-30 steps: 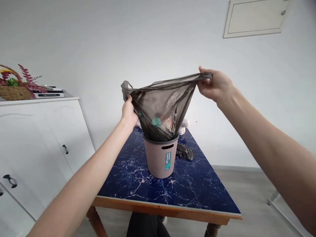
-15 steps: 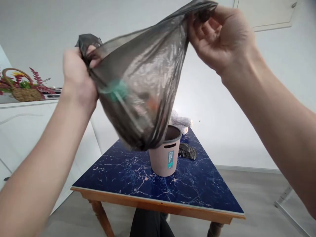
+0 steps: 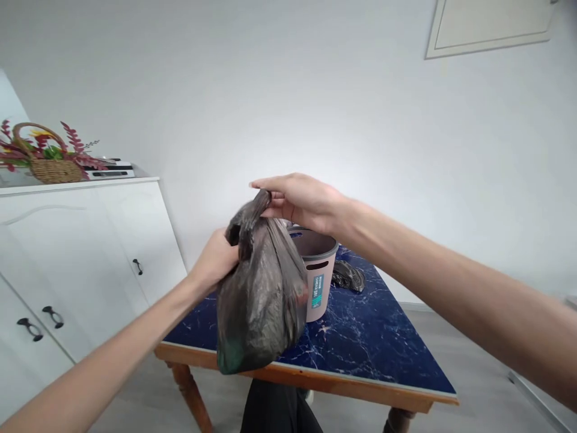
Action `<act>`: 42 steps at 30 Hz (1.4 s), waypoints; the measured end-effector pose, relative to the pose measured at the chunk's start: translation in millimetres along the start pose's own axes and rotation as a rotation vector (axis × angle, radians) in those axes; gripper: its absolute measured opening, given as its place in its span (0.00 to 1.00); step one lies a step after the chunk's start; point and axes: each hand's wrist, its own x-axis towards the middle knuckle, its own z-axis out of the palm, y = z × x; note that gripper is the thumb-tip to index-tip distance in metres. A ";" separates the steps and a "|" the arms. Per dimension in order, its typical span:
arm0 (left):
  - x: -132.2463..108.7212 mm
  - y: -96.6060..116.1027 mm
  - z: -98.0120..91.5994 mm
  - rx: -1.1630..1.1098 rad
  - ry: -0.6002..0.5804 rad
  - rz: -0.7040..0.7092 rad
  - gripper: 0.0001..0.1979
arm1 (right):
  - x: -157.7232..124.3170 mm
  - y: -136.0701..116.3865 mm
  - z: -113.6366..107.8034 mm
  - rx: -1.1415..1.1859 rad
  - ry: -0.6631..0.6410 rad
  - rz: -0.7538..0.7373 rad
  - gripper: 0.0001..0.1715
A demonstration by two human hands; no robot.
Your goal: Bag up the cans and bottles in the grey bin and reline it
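Note:
A filled black garbage bag hangs between my hands, in front of the table's near edge. Its thin plastic lets blurred green and red contents show through. My left hand is closed round the gathered neck on the left side. At the top, my right hand pinches the bunched plastic between thumb and fingers. Behind the bag stands a pinkish trash can with a dark rim and a blue-green label, partly hidden by the bag. A crumpled black plastic bag lies on the table just right of the can.
The table has a blue marbled top and a wooden edge. White cabinets stand to the left, bearing a wicker flower basket. My legs are under the near edge. A white wall rises behind.
The filled bag has come down from high before me to table-edge height. My hands have drawn together, and the bag's widely stretched mouth is now gathered.

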 end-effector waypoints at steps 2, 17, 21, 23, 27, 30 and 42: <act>1.0 -11.5 6.9 0.044 -0.045 0.006 0.21 | -3.5 11.0 -7.1 -0.081 0.022 -0.056 0.04; -9.2 -45.5 0.1 -0.090 -0.149 -0.069 0.27 | -42.8 163.9 5.7 -0.227 -0.004 -0.226 0.28; -16.9 -57.1 -19.4 -0.179 0.010 -0.174 0.24 | -35.4 185.6 2.8 -0.227 0.153 -0.211 0.22; -23.4 -65.1 -32.4 -0.233 0.057 -0.223 0.24 | -40.2 193.1 -6.3 -0.067 0.240 -0.180 0.22; -35.3 -83.2 -47.6 -0.457 0.100 -0.272 0.23 | -49.6 197.4 -17.9 0.397 0.314 -0.147 0.21; -40.5 -94.7 -46.6 -0.636 0.081 -0.320 0.21 | -54.0 192.0 -15.5 0.582 0.175 -0.116 0.20; -56.2 -64.5 -47.8 -0.086 -0.008 -0.204 0.25 | -66.9 178.8 -0.3 0.682 0.109 0.095 0.15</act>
